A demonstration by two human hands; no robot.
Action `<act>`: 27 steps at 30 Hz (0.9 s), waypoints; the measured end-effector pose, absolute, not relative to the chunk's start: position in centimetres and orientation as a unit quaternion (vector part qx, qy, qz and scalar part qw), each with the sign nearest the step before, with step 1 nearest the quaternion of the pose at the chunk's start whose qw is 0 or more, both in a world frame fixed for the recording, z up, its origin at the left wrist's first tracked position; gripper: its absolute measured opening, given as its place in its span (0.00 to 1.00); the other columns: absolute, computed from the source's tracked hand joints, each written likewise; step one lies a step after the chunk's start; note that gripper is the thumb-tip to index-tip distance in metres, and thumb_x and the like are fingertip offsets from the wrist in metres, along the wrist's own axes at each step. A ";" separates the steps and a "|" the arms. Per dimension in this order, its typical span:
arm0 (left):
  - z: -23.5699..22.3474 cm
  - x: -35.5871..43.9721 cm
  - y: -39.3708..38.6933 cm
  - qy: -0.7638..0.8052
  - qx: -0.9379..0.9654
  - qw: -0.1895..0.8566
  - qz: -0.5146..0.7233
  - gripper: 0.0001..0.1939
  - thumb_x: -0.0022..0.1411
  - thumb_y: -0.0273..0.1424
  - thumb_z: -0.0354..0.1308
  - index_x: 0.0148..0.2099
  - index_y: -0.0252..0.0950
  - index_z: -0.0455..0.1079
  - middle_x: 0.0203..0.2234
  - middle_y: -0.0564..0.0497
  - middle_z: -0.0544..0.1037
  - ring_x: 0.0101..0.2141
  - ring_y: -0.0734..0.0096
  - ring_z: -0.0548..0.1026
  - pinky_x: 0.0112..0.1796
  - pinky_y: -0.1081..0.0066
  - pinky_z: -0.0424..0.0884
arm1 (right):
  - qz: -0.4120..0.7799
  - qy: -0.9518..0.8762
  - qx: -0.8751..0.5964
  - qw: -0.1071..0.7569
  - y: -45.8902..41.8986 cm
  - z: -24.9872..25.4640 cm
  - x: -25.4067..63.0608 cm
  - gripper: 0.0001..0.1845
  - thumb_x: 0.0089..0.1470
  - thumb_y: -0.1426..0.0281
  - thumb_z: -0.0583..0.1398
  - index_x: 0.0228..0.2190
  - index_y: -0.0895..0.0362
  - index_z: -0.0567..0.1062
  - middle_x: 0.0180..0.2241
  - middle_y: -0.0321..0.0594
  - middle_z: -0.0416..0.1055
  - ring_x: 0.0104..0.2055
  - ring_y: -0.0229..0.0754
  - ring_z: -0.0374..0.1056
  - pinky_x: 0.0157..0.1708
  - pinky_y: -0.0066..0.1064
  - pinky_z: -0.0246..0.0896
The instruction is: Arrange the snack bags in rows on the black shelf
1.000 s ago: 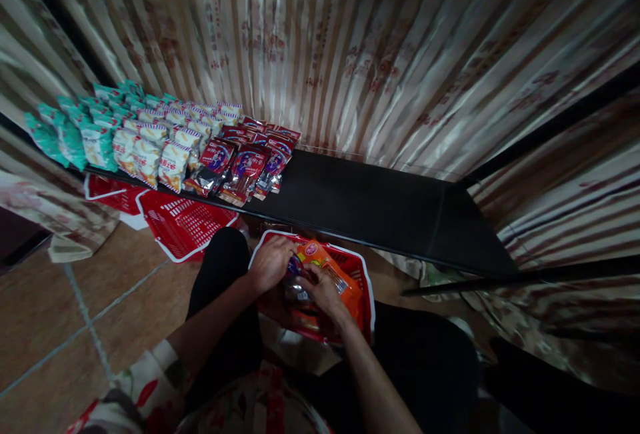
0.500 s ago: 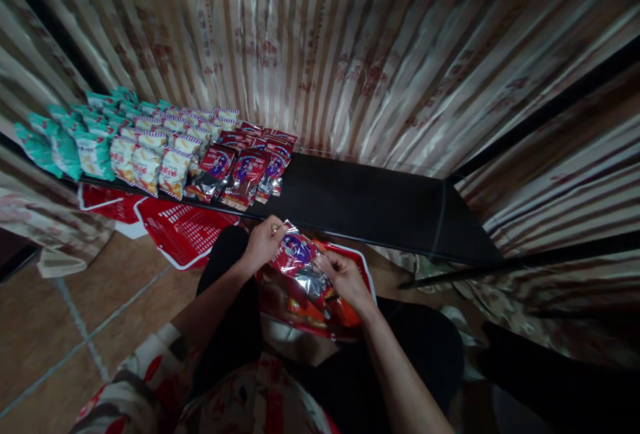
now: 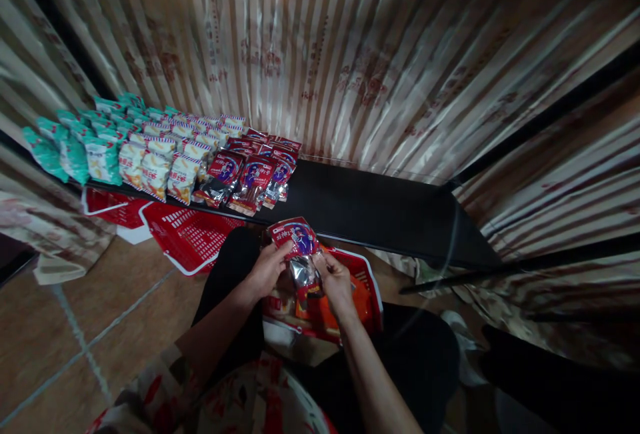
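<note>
Between my hands is a dark red and purple snack packet (image 3: 299, 237), its printed top turned toward the shelf. My left hand (image 3: 269, 270) grips its left edge, thumb over the front. On the other edge my right hand (image 3: 334, 282) is closed, fingers pinching the wrapper. Below the packet stands a red plastic basket (image 3: 373, 287) holding orange packets (image 3: 361, 301) and other packs partly hidden by my hands. More red packets (image 3: 254, 181) of the same look lean in rows on the black shelf (image 3: 380, 204).
Left of the red packets, white snack bags (image 3: 155, 171) and teal snack bags (image 3: 103, 157) stand in rows. Another red basket (image 3: 200, 237) sits beneath the shelf at left. Striped curtains (image 3: 310, 47) hang behind, and black metal bars (image 3: 540, 111) slant at right.
The packet has turned more upright between my hands. My left hand has shifted from its top corner down to its side. The view has tilted slightly.
</note>
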State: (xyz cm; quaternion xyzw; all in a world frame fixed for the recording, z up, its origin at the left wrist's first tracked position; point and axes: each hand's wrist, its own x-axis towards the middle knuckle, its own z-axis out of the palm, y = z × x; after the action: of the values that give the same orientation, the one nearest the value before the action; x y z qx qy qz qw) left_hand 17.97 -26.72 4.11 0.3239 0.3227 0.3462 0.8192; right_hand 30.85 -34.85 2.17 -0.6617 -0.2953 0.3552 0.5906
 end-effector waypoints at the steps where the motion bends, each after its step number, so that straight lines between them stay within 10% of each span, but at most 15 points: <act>1: 3.9 18.1 -27.1 0.346 0.335 0.799 0.360 0.23 0.46 0.44 0.66 0.39 0.32 0.71 0.31 0.47 0.77 0.32 0.68 0.75 0.36 0.71 0.69 | 0.350 -0.295 -0.664 0.592 -34.7 2.0 30.3 0.20 0.46 0.52 0.61 0.22 0.57 0.71 0.20 0.32 0.64 0.22 0.35 0.56 0.23 0.26 0.51; 9: 1.7 18.2 -26.4 0.482 0.498 0.588 0.417 0.17 0.54 0.44 0.58 0.35 0.35 0.72 0.26 0.51 0.77 0.28 0.70 0.73 0.29 0.74 0.66 | 0.242 -0.297 -0.723 0.575 -34.6 2.8 26.7 0.22 0.49 0.50 0.57 0.23 0.56 0.71 0.19 0.32 0.64 0.23 0.36 0.56 0.24 0.27 0.53; 19: 2.7 16.8 -24.8 0.397 0.439 0.724 0.355 0.23 0.49 0.50 0.60 0.35 0.34 0.71 0.18 0.56 0.72 0.19 0.76 0.68 0.22 0.76 0.64 | 0.418 -0.280 -0.623 0.600 -34.0 3.8 27.2 0.19 0.44 0.52 0.62 0.28 0.55 0.73 0.24 0.35 0.70 0.27 0.39 0.64 0.30 0.30 0.61; 27: 3.3 16.3 -24.0 0.371 0.437 0.736 0.360 0.22 0.47 0.49 0.62 0.31 0.33 0.71 0.21 0.54 0.74 0.23 0.74 0.70 0.26 0.75 0.66 | 0.311 -0.290 -0.678 0.600 -32.2 2.8 27.6 0.21 0.49 0.49 0.57 0.23 0.55 0.69 0.20 0.31 0.64 0.23 0.35 0.57 0.23 0.26 0.54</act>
State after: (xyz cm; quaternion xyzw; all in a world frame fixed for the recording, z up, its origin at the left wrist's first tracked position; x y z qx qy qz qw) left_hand 16.31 -24.02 3.35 0.4375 0.3708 0.3603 0.7358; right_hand 27.60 -32.20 2.82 -0.6777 -0.2896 0.3105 0.6004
